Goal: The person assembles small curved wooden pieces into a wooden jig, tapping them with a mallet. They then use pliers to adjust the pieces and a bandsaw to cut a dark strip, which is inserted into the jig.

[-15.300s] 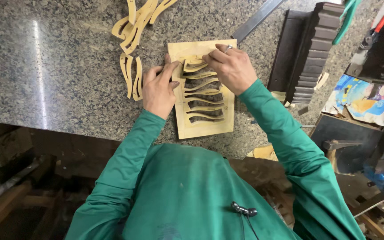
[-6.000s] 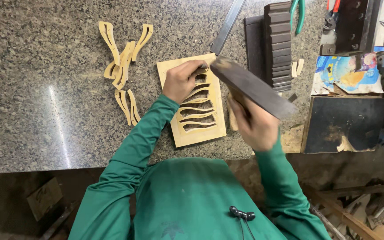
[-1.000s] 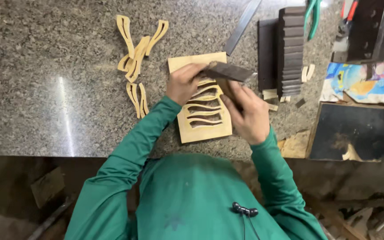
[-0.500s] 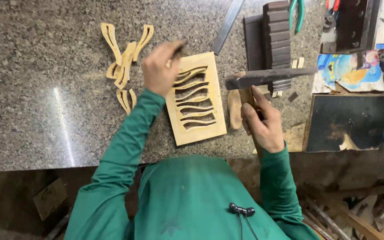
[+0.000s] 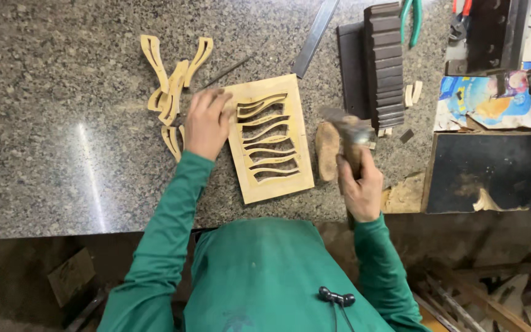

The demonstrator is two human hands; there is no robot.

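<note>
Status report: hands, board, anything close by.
Left hand flat on cut-out wooden board's left edge. Right hand grips hammer, blurred. Curved offcuts beside left hand.

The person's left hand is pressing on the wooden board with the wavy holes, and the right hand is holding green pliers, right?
Not quite. The left hand does rest on the edge of the wooden board with the wavy holes, but the right hand holds a hammer, blurred, not pliers. The green-handled pliers lie untouched at the far edge of the stone countertop. The head view shows this.
</note>
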